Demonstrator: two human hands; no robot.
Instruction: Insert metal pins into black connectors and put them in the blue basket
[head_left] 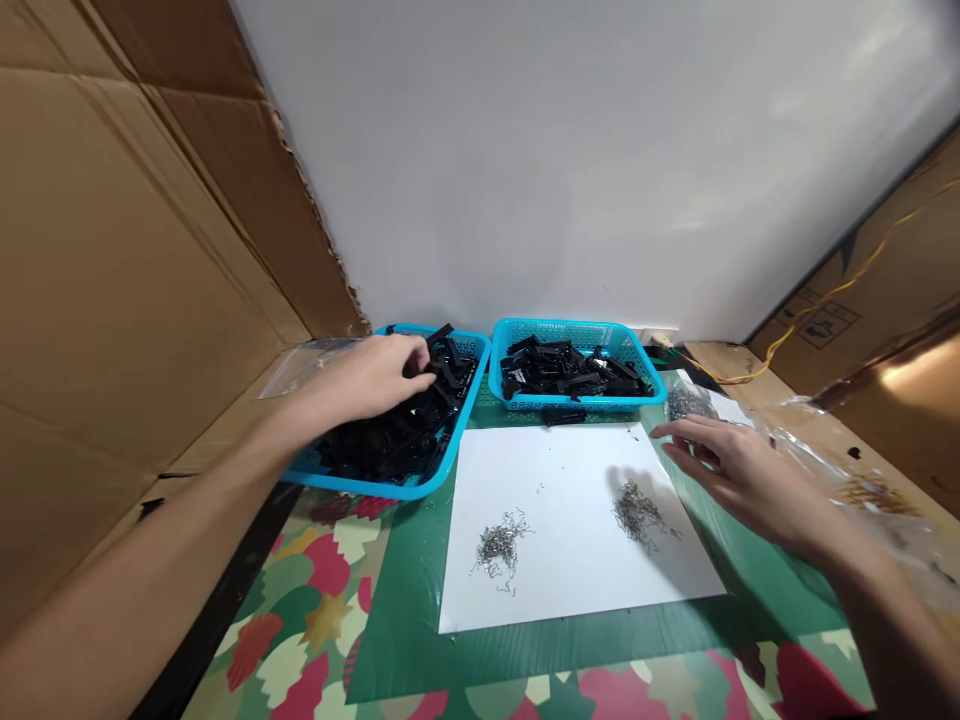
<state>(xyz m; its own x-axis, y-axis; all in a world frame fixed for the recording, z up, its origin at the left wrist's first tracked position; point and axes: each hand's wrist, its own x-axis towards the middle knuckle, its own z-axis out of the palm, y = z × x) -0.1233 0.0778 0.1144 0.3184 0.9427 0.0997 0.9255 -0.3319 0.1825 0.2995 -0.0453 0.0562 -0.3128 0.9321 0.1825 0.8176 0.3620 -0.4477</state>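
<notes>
My left hand (375, 378) is over the left blue basket (420, 490), at its heap of black plastic parts (390, 440). Thumb and forefinger are curved but apart; the other fingers are largely hidden, and no part shows held. Loosely bent, my right hand (727, 465) hovers by the right edge of a white sheet (562, 560), with nothing visible in its fingers. On the sheet lie two small piles of bent metal wire pieces, a left pile (501, 545) and a right pile (637, 512), the latter nearer my right hand.
A second blue basket (577, 402) holds more black parts, and one loose black part (566, 418) lies in front of it. Cardboard (150, 200) walls the left side. At right are clear plastic bags (810, 455) and a yellow cable (832, 290). A green mat (420, 640) lies beneath the sheet.
</notes>
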